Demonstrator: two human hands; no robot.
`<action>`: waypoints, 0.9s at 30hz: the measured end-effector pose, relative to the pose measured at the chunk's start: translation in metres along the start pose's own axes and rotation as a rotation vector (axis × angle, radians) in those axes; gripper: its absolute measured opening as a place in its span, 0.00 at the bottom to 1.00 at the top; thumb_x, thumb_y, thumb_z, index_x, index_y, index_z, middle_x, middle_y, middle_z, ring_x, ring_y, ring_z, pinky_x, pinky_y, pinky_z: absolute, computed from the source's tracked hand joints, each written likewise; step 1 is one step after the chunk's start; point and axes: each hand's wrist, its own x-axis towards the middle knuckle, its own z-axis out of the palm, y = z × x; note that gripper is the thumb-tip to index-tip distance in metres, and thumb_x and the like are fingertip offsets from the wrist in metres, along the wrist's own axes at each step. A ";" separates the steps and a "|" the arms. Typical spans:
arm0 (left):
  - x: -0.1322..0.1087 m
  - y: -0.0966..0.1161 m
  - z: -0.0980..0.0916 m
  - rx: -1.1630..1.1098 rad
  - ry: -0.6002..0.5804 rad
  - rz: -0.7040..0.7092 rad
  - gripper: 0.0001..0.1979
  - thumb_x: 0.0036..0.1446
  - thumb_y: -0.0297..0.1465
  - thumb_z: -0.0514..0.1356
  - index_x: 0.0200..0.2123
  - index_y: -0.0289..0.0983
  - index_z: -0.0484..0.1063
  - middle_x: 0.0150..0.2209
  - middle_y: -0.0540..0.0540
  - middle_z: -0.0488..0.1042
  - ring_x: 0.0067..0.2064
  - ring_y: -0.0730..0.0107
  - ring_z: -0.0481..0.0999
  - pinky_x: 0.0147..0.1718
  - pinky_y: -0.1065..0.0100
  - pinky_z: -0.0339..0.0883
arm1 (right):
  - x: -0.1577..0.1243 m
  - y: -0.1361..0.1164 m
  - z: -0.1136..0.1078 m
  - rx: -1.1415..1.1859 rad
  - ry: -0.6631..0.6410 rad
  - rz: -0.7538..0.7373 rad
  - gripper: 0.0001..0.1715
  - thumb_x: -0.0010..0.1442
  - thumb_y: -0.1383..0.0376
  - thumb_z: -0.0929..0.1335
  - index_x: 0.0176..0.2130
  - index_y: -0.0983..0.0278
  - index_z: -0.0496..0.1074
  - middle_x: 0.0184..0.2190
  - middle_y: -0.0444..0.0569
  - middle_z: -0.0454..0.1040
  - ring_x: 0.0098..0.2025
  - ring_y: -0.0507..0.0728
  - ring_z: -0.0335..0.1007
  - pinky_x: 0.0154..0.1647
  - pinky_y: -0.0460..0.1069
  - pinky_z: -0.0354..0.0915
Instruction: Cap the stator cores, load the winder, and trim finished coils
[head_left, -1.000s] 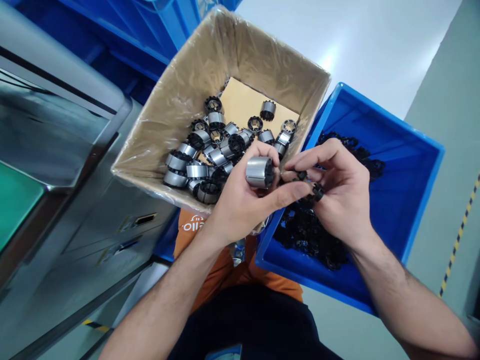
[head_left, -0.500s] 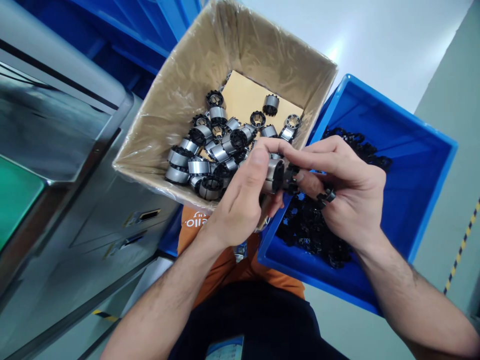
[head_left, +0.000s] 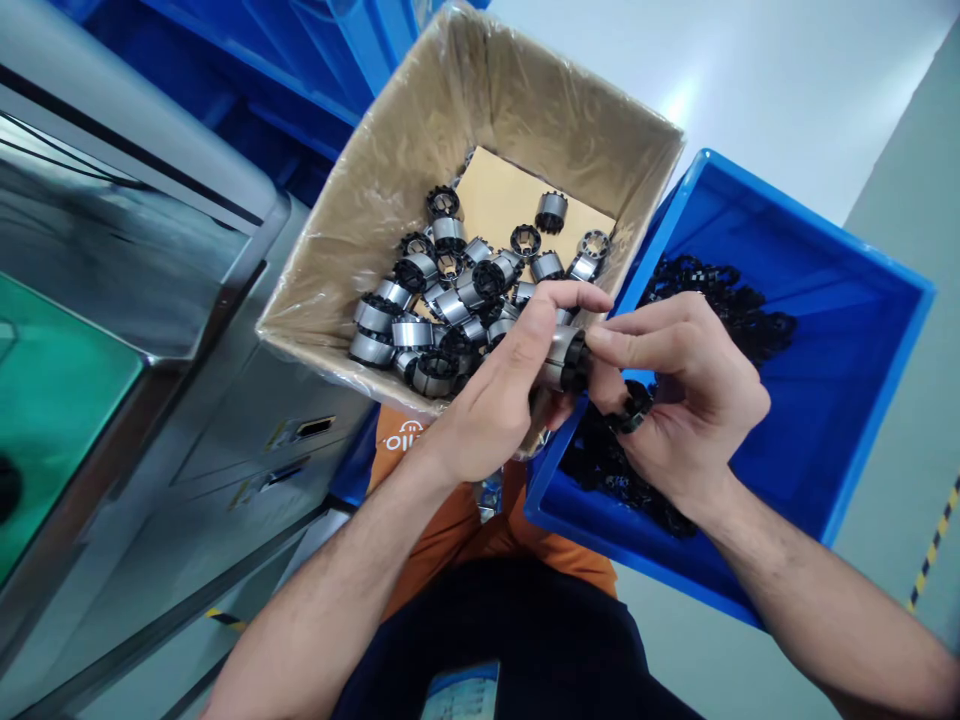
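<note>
My left hand (head_left: 491, 410) is closed around a silver metal ring (head_left: 555, 360) above the near edge of the carton. A black toothed plastic ring (head_left: 576, 360) sits at that metal ring's right end. The thumb and fingertips of my right hand (head_left: 694, 400) press against this end. Tucked in the curled fingers of the same hand is another black plastic ring (head_left: 637, 407). My fingers hide part of both pieces.
The plastic-lined carton (head_left: 360, 190) contains several metal rings with black ends and a cardboard sheet (head_left: 495, 190). To its right, a blue bin (head_left: 840, 400) holds a pile of black plastic rings (head_left: 720, 300). A metal cabinet (head_left: 247, 420) stands at left.
The black ring at my right fingertips has moved left against the end of the metal ring, closing the gap. The other black ring stays in my right hand. The view has shifted slightly.
</note>
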 end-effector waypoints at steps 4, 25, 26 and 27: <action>0.000 -0.003 -0.008 -0.030 -0.064 -0.047 0.29 0.83 0.65 0.58 0.69 0.53 0.76 0.34 0.50 0.78 0.27 0.65 0.72 0.24 0.65 0.64 | 0.001 -0.002 -0.002 -0.037 -0.030 -0.060 0.11 0.74 0.69 0.79 0.48 0.49 0.88 0.41 0.46 0.86 0.39 0.59 0.83 0.35 0.56 0.80; 0.021 -0.008 -0.004 0.005 0.273 0.181 0.28 0.74 0.63 0.73 0.54 0.44 0.84 0.32 0.51 0.78 0.26 0.71 0.76 0.27 0.68 0.74 | 0.038 -0.008 -0.042 0.476 -0.370 0.518 0.22 0.62 0.68 0.90 0.43 0.56 0.80 0.37 0.38 0.87 0.26 0.51 0.83 0.25 0.45 0.82; 0.023 -0.008 -0.004 -0.014 0.261 0.151 0.27 0.76 0.61 0.71 0.58 0.44 0.84 0.35 0.49 0.81 0.29 0.68 0.80 0.30 0.67 0.78 | 0.039 -0.010 -0.041 0.513 -0.363 0.517 0.21 0.62 0.68 0.90 0.42 0.57 0.81 0.35 0.38 0.87 0.29 0.52 0.86 0.29 0.45 0.85; 0.024 -0.007 -0.003 -0.027 0.241 0.120 0.26 0.78 0.59 0.70 0.60 0.44 0.83 0.38 0.48 0.83 0.31 0.66 0.83 0.31 0.65 0.80 | 0.040 -0.011 -0.041 0.540 -0.356 0.505 0.19 0.63 0.68 0.90 0.42 0.58 0.83 0.35 0.39 0.87 0.31 0.53 0.89 0.32 0.45 0.87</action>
